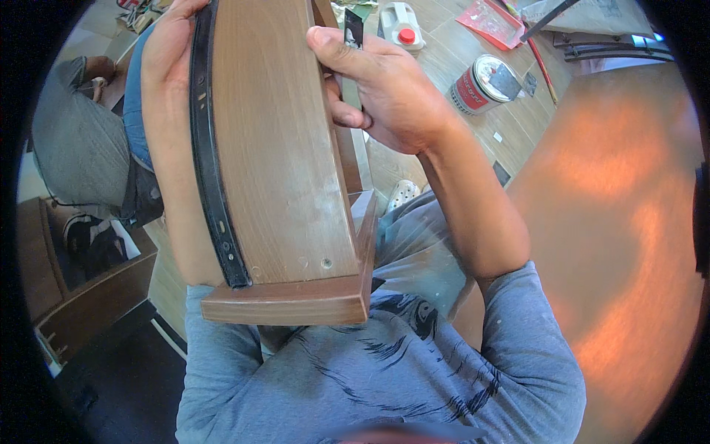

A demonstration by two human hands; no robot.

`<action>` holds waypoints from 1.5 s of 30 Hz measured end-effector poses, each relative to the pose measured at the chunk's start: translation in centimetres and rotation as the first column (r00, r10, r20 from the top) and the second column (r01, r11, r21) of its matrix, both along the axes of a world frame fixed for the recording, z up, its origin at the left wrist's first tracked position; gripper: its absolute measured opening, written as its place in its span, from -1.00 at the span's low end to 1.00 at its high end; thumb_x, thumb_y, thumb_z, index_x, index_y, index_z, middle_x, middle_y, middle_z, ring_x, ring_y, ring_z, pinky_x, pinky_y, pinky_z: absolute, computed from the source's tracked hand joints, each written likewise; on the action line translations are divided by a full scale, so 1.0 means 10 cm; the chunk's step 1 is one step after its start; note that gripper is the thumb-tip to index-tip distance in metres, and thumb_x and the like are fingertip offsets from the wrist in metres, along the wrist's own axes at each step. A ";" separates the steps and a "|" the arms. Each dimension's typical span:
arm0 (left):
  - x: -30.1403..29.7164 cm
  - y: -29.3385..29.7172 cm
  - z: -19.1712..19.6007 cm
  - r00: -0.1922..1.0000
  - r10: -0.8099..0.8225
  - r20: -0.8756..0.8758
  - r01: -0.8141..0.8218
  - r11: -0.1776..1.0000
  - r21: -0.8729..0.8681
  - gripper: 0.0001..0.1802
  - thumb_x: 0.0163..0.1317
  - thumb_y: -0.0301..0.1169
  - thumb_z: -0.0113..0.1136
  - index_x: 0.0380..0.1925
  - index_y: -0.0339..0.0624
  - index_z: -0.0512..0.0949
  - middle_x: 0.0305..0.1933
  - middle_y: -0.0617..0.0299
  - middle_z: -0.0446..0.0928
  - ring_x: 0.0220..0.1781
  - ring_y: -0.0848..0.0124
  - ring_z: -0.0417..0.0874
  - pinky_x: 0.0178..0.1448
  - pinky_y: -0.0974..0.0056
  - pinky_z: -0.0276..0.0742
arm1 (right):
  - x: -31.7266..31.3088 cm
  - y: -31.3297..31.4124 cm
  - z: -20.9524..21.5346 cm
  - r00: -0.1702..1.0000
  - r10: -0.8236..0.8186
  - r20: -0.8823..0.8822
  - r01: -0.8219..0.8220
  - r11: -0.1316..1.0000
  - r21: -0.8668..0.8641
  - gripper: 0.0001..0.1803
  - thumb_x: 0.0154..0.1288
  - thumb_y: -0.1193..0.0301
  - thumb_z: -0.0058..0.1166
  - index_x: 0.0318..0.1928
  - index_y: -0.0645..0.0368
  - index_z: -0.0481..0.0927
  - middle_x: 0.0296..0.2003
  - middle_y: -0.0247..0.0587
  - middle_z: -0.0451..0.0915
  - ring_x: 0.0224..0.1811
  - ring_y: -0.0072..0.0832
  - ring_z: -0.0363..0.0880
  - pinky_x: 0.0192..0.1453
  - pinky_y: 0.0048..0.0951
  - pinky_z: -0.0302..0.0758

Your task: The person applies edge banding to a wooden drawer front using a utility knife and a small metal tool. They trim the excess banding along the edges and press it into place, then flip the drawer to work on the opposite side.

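Note:
A brown wooden drawer (285, 170) stands tilted up against me, its front panel (296, 300) resting by my chest. A black metal drawer slide (211, 148) runs along its left edge, with a screw head near the lower end. My left hand (171, 44) is closed against the far left edge, beside the slide; its fingertips are partly hidden. At the right edge, my right hand (388, 85) is closed around a thin flat piece (353, 28), dark at its upper end and greyish green lower down. My right thumb touches the drawer's edge. What the piece is, I cannot make out.
A red-labelled paint can (481, 87), a white jug with a red cap (401, 26) and a red dustpan (489, 21) are on the tiled floor. A brown wooden surface (606, 222) fills the right side. Another person (85, 140) sits at left, near an open drawer (96, 274).

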State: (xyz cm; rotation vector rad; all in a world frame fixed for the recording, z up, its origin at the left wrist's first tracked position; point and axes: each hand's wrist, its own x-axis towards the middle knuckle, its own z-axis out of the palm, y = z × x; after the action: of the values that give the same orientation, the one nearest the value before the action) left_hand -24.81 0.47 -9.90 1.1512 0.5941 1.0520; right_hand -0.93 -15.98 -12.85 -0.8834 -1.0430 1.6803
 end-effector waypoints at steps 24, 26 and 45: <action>0.18 -2.85 0.71 0.473 0.471 -0.744 0.377 0.656 0.654 -0.37 -0.06 -0.08 0.72 -0.01 -0.20 0.79 -0.14 0.13 0.73 -0.14 0.18 0.70 0.03 0.15 0.55 | 0.72 -0.15 0.00 0.955 -0.001 0.296 -0.021 0.997 0.072 -0.46 0.65 -0.02 0.06 -0.32 0.20 0.62 -0.59 -0.42 0.40 -0.61 -0.65 0.29 -0.48 -0.49 0.21; 0.25 -2.99 0.64 0.476 0.586 -0.656 0.306 0.588 0.748 -0.51 0.02 -0.14 0.68 -0.11 -0.18 0.79 -0.22 0.17 0.70 -0.21 0.21 0.66 -0.04 0.16 0.51 | 0.73 -0.18 0.06 0.895 -0.165 0.415 0.082 0.974 0.210 -0.45 0.64 -0.01 0.06 -0.31 0.23 0.68 -0.64 -0.40 0.41 -0.59 -0.63 0.35 -0.45 -0.43 0.28; -0.09 -2.67 0.06 0.449 0.871 -0.200 -0.140 0.290 0.947 -0.75 0.17 -0.40 0.30 -0.67 -0.21 0.68 -0.61 0.18 0.52 -0.51 0.32 0.47 -0.34 0.24 0.32 | 0.58 -0.48 0.26 0.780 -0.544 0.308 0.021 0.515 0.857 -0.73 0.46 0.63 0.10 0.07 0.18 0.72 -0.22 -0.04 0.60 -0.12 -0.09 0.64 0.01 -0.18 0.56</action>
State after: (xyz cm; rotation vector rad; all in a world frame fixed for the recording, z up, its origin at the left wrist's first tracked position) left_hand -25.70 -26.22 -9.29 2.4634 1.3028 1.6093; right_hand 4.89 -20.74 -10.27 -0.8224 -1.7461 0.4382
